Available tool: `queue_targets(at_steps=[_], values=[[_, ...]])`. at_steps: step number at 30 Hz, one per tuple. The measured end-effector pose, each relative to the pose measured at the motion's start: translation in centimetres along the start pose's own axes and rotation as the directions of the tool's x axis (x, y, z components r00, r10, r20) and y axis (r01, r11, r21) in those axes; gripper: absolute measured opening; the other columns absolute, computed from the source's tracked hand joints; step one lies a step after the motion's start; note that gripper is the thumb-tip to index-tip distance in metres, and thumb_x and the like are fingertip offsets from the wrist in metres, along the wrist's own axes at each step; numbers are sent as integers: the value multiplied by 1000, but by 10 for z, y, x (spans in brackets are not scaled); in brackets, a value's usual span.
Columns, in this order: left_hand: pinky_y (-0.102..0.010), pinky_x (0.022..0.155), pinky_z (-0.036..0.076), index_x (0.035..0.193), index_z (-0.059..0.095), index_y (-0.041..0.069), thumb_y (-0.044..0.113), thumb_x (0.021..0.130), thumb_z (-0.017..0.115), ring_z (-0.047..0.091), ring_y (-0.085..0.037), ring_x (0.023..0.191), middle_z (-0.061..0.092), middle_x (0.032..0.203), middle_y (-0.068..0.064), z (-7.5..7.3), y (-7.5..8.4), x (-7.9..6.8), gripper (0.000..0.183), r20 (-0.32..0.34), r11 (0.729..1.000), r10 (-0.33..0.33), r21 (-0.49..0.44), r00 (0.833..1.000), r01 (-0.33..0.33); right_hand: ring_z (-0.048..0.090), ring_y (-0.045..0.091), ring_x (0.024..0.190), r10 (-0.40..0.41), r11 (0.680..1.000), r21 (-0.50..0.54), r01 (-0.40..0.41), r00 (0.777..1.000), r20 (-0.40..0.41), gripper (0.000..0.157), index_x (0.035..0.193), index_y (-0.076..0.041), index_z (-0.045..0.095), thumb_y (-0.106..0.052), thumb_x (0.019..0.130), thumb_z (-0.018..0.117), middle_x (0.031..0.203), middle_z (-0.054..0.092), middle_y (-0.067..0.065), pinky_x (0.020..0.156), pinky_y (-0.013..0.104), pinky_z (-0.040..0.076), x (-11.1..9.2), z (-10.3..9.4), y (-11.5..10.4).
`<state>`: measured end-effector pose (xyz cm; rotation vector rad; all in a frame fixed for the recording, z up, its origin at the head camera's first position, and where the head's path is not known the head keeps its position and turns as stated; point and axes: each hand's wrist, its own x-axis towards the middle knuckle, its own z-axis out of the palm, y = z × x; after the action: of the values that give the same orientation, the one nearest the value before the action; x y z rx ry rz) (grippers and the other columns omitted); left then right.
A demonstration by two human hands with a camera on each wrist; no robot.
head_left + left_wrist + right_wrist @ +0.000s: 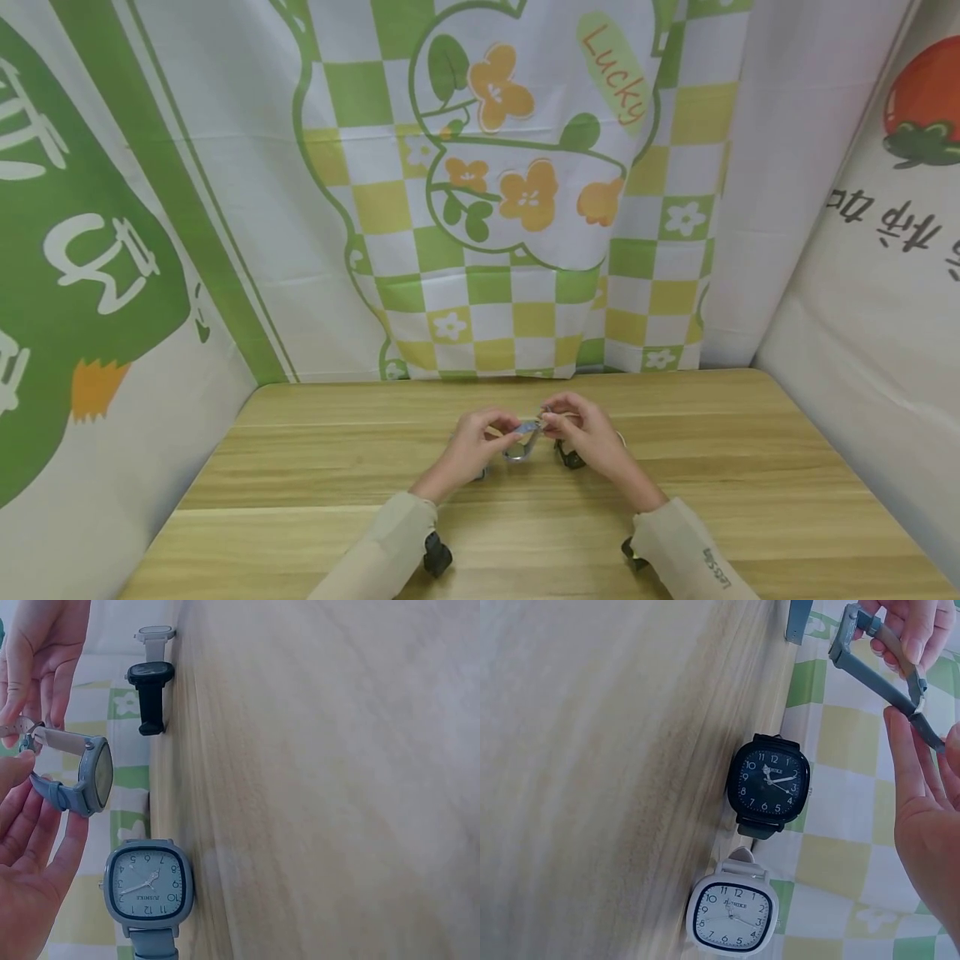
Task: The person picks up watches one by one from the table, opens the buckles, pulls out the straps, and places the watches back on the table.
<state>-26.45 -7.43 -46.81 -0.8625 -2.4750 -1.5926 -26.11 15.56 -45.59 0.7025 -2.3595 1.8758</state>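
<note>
Both hands hold a grey-blue wristwatch (96, 776) above the table, its strap forming a loop with the buckle between the hands. My left hand (476, 442) pinches one side of the strap. From the other side, my right hand (588, 429) pinches the strap's end by the buckle (919, 705). The held watch's face turns away from the right wrist camera. On the table near my left hand lies a second grey-blue watch (150, 885) with a square face. A black watch (769, 782) and a white watch (733, 913) lie beside my right hand, partly hidden by it in the head view.
The wooden table (315, 450) ends at a checkered green, yellow and white curtain (480, 317) behind the hands. Printed cloths hang on the left (180, 350) and right sides. Dark wrist-worn devices (437, 554) sit at both sleeve cuffs.
</note>
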Motion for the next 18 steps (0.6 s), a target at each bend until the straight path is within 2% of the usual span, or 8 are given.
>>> queue_targets(at_steps=[7, 11, 15, 18], values=[[-27, 78, 62, 108, 76, 0, 8, 98, 75, 71, -21, 95, 75, 103, -11, -1, -1, -1, 13, -3, 1000, -24, 12, 1000, 24, 76, 33, 98, -11, 999, -39, 10, 999, -35, 19, 118, 14, 61, 0, 106, 61, 115, 68, 30, 86, 43, 64, 1, -1, -4], [-29, 78, 63, 107, 76, 0, 8, 99, 75, 70, -22, 94, 75, 103, -12, -1, 0, 0, 12, -8, 1000, -25, 10, 1000, 25, 75, 35, 104, -28, 998, -54, 25, 998, -58, 17, 117, 11, 62, -1, 105, 62, 116, 69, 30, 88, 36, 64, 1, 0, -6], [-28, 77, 62, 108, 76, -1, 8, 99, 75, 71, -25, 95, 75, 103, -12, -1, -1, 0, 13, -4, 999, -36, 1, 999, 36, 73, 44, 107, -44, 999, -35, 42, 996, -77, 17, 117, 13, 61, 3, 104, 62, 117, 68, 32, 89, 36, 63, 3, 0, -5], [-29, 78, 63, 108, 76, -1, 8, 99, 75, 71, -27, 95, 75, 103, -13, -2, -2, 0, 13, -1, 999, -37, -3, 999, 37, 74, 41, 104, -55, 998, -22, 53, 995, -88, 17, 117, 13, 60, 4, 103, 63, 116, 68, 33, 88, 35, 64, 4, 0, -5]])
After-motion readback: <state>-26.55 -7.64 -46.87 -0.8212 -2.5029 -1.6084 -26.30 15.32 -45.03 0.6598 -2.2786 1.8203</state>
